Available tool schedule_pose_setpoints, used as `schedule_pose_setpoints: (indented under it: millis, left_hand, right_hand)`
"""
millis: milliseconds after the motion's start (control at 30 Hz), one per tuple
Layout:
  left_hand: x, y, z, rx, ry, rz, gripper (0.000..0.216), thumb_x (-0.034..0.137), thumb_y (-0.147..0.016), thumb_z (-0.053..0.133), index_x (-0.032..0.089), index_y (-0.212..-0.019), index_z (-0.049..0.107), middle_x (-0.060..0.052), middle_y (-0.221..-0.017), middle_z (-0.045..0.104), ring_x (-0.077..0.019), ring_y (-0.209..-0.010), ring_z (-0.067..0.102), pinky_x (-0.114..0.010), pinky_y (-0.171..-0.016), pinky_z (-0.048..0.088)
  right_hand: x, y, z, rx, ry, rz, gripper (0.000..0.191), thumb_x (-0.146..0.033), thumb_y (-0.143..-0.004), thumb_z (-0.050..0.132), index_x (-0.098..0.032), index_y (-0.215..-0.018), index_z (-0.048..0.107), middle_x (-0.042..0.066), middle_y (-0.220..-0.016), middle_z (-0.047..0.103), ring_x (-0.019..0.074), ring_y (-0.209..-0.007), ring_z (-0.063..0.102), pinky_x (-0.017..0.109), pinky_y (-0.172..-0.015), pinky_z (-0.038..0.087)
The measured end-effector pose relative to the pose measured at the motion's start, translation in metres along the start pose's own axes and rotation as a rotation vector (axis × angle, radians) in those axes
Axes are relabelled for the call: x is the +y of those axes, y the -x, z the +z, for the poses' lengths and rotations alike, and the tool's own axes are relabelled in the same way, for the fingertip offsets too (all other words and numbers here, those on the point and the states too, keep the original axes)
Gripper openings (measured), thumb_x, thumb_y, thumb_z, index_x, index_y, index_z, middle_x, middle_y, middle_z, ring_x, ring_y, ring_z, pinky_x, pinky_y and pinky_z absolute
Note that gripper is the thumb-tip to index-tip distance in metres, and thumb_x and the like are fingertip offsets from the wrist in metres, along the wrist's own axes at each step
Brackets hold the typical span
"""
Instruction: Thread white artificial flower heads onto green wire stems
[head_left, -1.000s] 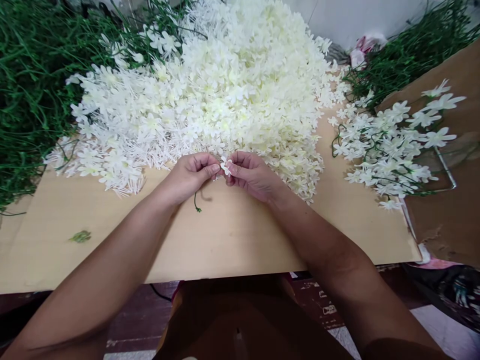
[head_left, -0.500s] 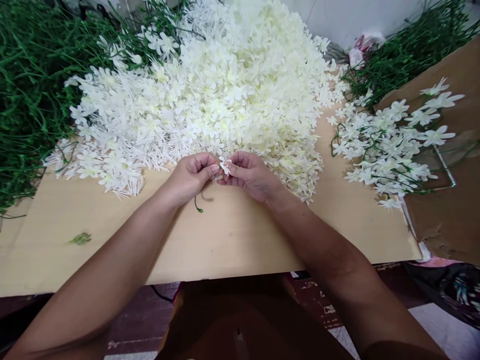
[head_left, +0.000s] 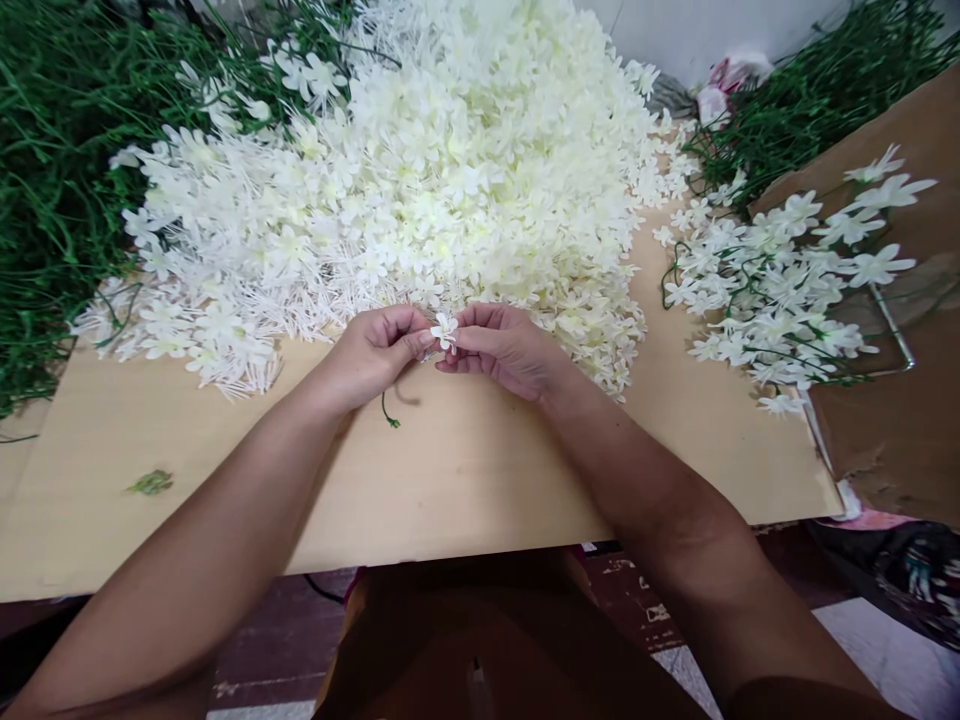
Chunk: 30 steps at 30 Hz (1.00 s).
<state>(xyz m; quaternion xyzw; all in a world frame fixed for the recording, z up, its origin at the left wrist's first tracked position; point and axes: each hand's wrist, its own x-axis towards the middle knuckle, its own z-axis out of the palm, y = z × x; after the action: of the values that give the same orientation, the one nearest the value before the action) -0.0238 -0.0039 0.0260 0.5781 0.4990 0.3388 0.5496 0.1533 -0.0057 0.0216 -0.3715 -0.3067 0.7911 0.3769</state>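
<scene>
Turning its face up to the camera now, the white flower [head_left: 444,331] is showing its petals spread, where half a second ago it was sitting more edge-on; the whole view is shifting slightly too. It's sitting right in the gap between the 2 hands, just above the tabletop [head_left: 480,480], in front of the heap of white flowers [head_left: 487,190]. Right hand [head_left: 514,350] is pinching it, that grip closed on it from the right side. Left hand [head_left: 375,350] is meeting it at the thumb tip, its grip also closing, seemingly on the green stem [head_left: 388,410] that's hanging below. Everything is turning on that relation: flower lying right of the left fingertips, both hands equally near, the stem's long axis curving down toward the person, its budded end dangling free. Hard to make out, though: the fingers are hiding the flower's back and the stem's upper end, so whether the 2 are joining there, I'm not able to tell.
</scene>
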Motion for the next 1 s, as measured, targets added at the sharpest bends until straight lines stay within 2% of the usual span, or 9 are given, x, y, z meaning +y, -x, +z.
schedule_pose_setpoints:
  millis: [433,600,800,1000]
  left_hand:
    - [-0.004,0.001,-0.001,0.0,-0.065,0.017,0.019,0.029,-0.068,0.072,0.017,-0.06,0.06,0.001,-0.055,0.052,-0.0098,-0.053,0.041,-0.023,-0.052,0.031]
    - [-0.007,0.001,-0.001,-0.005,-0.11,0.008,0.019,0.031,-0.068,0.071,0.017,-0.061,0.059,0.001,-0.054,0.051,-0.0101,-0.053,0.041,-0.023,-0.052,0.031]
    - [-0.005,0.001,-0.002,-0.04,-0.182,0.024,0.017,0.03,-0.069,0.064,0.016,-0.062,0.057,0.002,-0.055,0.05,-0.0101,-0.055,0.041,-0.023,-0.054,0.032]
    - [-0.004,0.001,-0.003,-0.06,-0.235,0.056,0.016,0.029,-0.072,0.058,0.017,-0.062,0.054,0.002,-0.054,0.047,-0.0099,-0.053,0.039,-0.022,-0.052,0.031]
  right_hand:
    - [0.003,-0.004,-0.007,-0.033,0.035,0.015,0.031,-0.016,-0.057,0.091,-0.014,-0.066,0.06,-0.003,-0.057,0.069,0.0096,-0.058,0.07,0.027,-0.071,0.063]
    - [0.003,-0.003,-0.004,0.022,0.075,0.011,0.027,-0.012,-0.062,0.087,-0.014,-0.063,0.06,-0.001,-0.057,0.07,0.0092,-0.058,0.069,0.025,-0.07,0.062]
    - [0.001,-0.001,0.004,0.083,0.091,0.004,0.028,-0.008,-0.059,0.085,-0.014,-0.058,0.058,-0.005,-0.05,0.066,0.0071,-0.053,0.067,0.022,-0.065,0.061]
    - [0.0,-0.001,0.003,0.054,0.093,0.016,0.029,-0.009,-0.054,0.087,-0.014,-0.058,0.058,-0.003,-0.053,0.068,0.0078,-0.055,0.068,0.022,-0.068,0.061]
